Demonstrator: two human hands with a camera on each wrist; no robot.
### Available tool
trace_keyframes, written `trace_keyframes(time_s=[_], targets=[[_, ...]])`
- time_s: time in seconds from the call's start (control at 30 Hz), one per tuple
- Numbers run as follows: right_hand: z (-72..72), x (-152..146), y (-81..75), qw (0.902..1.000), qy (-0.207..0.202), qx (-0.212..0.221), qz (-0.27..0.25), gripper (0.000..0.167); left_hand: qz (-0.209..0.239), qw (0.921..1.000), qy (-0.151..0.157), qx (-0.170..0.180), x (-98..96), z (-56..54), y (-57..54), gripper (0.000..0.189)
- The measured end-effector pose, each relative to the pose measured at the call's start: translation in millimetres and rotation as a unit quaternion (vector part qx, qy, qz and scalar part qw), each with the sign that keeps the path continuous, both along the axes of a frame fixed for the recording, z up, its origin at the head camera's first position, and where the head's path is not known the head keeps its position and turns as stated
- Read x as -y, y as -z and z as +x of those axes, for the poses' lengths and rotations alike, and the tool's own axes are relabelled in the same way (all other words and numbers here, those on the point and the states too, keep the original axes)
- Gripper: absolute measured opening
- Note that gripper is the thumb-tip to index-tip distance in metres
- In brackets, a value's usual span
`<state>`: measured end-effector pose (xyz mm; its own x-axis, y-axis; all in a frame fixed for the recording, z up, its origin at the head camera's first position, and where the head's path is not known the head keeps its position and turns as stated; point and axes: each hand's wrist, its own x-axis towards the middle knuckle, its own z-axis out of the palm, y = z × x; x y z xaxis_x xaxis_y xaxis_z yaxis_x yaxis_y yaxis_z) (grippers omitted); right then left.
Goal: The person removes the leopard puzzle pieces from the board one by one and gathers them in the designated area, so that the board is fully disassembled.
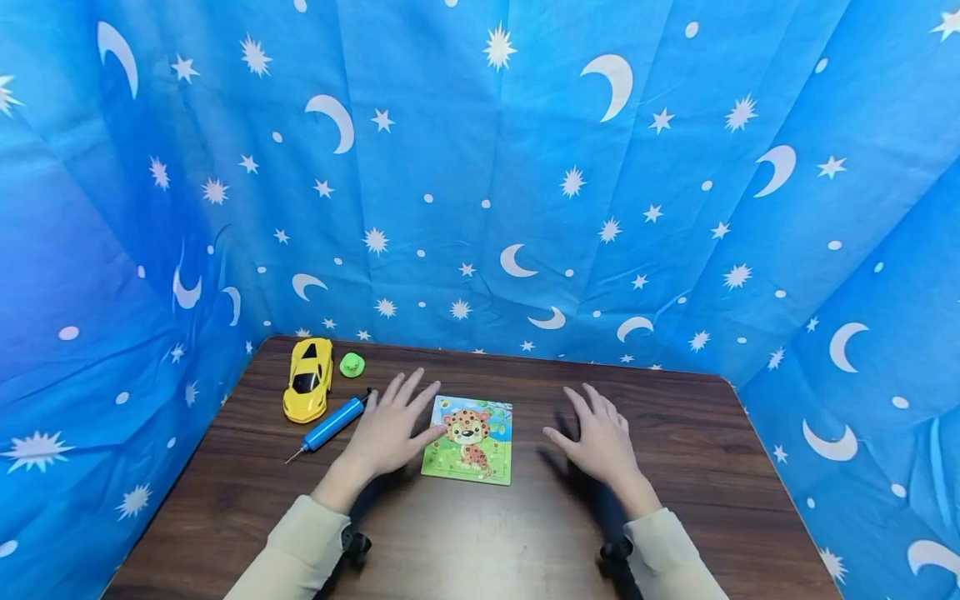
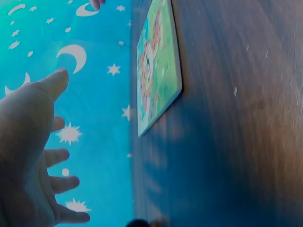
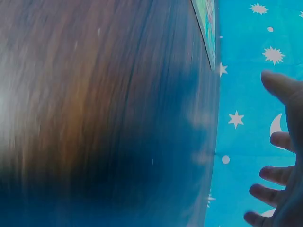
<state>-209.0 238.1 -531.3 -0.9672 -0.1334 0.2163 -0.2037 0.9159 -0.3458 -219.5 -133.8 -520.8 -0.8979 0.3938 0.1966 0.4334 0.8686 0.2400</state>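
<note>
A square leopard picture puzzle (image 1: 472,454) lies flat on the brown table, between the two hands. My left hand (image 1: 388,429) hovers at its left edge with fingers spread, the thumb overlapping the puzzle's edge in the head view. To the right of the puzzle, my right hand (image 1: 602,440) is held over the table, its fingers spread and nothing in them. The left wrist view shows the puzzle (image 2: 161,61) beyond the left thumb (image 2: 54,84), with space between them. Only a corner of the puzzle (image 3: 206,28) appears in the right wrist view.
Left of the left hand lies a blue hand pump (image 1: 333,423) with a thin needle tip. A yellow toy car (image 1: 308,381) and a small green toy (image 1: 352,365) stand at the table's back left. Blue star-and-moon cloth (image 1: 450,167) hangs around the table (image 1: 705,467).
</note>
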Motion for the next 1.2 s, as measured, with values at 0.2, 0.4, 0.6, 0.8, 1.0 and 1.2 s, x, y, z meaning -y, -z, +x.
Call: trace_keyframes(time_s=[0.2, 0.4, 0.6, 0.8, 1.0, 1.2], targets=[[-3.4, 14.6, 1.9, 0.9976, -0.006, 0.021, -0.066, 0.067, 0.006, 0.9988, 0.040, 0.027, -22.1, 6.0, 10.7, 0.073], [-7.7, 30.5, 6.9, 0.9912, -0.011, 0.063, -0.116, 0.056, 0.005, 0.9957, 0.084, 0.038, -43.4, 12.9, 28.3, 0.073], [-14.7, 46.4, 16.3, 0.9846, -0.022, 0.082, -0.153, 0.048, -0.020, 0.9926, 0.106, 0.055, -58.3, 17.9, 41.3, 0.073], [-23.9, 63.1, 21.3, 0.9784, -0.018, 0.107, -0.176, 0.041, -0.039, 0.9909, 0.104, 0.076, -68.0, 18.5, 47.1, 0.070], [-30.5, 76.0, 24.2, 0.9779, -0.020, 0.125, -0.166, 0.039, -0.048, 0.9901, 0.091, 0.095, -71.8, 19.7, 46.7, 0.068], [-34.4, 83.5, 22.4, 0.9767, -0.018, 0.141, -0.161, 0.039, -0.066, 0.9898, 0.085, 0.094, -73.9, 18.7, 49.7, 0.068]])
